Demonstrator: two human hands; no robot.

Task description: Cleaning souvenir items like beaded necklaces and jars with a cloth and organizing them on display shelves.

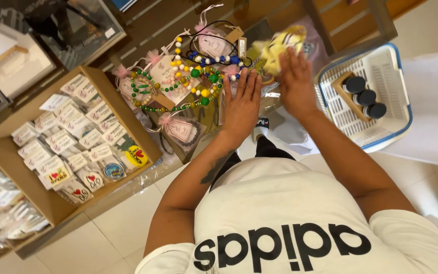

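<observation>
While three dark jars [365, 96] fill the basket [392, 66], the right hand [296, 81] grips yellow cloth [279, 46].

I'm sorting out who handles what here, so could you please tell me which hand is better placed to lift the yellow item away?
Probably the right hand: its fingers already touch the yellow crumpled item. The left hand lies flat and open beside it, nearer the beaded necklaces.

Both my arms reach out in front of me. My left hand [242, 105] lies flat, fingers [249, 81] straight and close together. My right hand [296, 83] is up, its fingers pinching shut.
</observation>
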